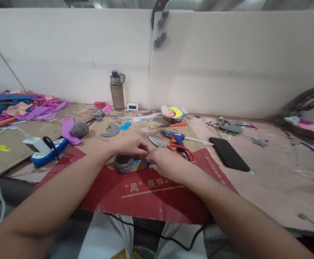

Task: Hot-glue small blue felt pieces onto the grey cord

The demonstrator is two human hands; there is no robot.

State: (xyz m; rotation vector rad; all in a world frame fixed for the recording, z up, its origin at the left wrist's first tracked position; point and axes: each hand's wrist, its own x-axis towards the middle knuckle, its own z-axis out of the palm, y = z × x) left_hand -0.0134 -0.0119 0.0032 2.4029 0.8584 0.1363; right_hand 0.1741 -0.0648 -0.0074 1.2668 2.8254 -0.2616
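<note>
My left hand (131, 145) and my right hand (162, 162) meet over the red printed sheet (151, 198), fingers closed at their tips. Whatever they pinch is too small and hidden to name. Just below my left hand lies a ball of grey yarn (124, 164). Bits of blue material show under and between the fingers. Beyond my right hand are orange-handled scissors (182, 148), blades pointing up and left, and a blue glue gun (174, 136) with a white stick. A grey crescent (111, 131) lies beyond my left hand.
Bottle (117, 91) and small clock (132, 107) stand near the white partition. A power strip (49, 153) and second yarn ball (79, 129) sit left, with felt scraps (19, 108) behind. A black phone (229, 154) lies right. A cable hangs at the table's front edge.
</note>
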